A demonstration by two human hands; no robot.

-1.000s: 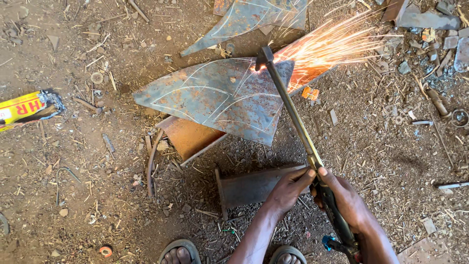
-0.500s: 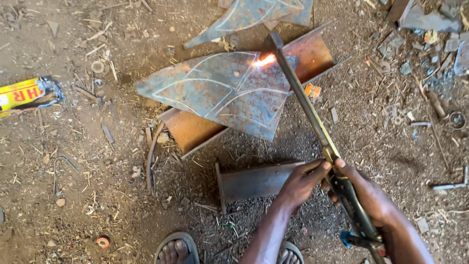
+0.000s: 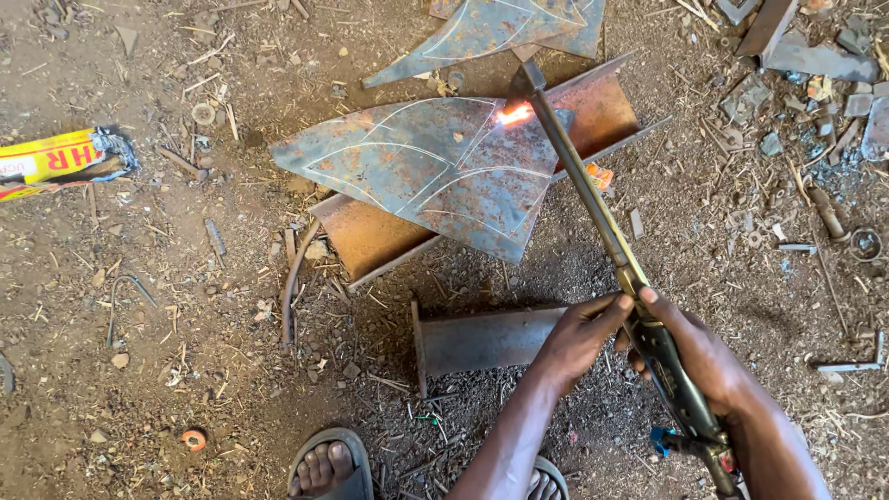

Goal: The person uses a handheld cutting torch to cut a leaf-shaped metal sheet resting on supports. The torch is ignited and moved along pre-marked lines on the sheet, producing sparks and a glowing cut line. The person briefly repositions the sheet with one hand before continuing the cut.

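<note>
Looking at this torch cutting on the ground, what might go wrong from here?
Both hands are bare: the left hand and right hand grip the cutting torch, so sparks might burn them. The foot in an open sandal lies near the marked steel sheet, exposed to hot metal. The flame burns close above debris-strewn ground, where scraps may smoulder.

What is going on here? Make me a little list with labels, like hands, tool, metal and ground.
Left hand: left hand grips the torch partway along its tube.
Right hand: right hand holds the torch's handle.
Flame: flame at the tip, touching the sheet.
Metal: rusty sheet with white curved lines, lying on a channel.
Ground: dirt with scraps; a yellow wrapper at left.
Feet: sandal at the bottom.
</note>
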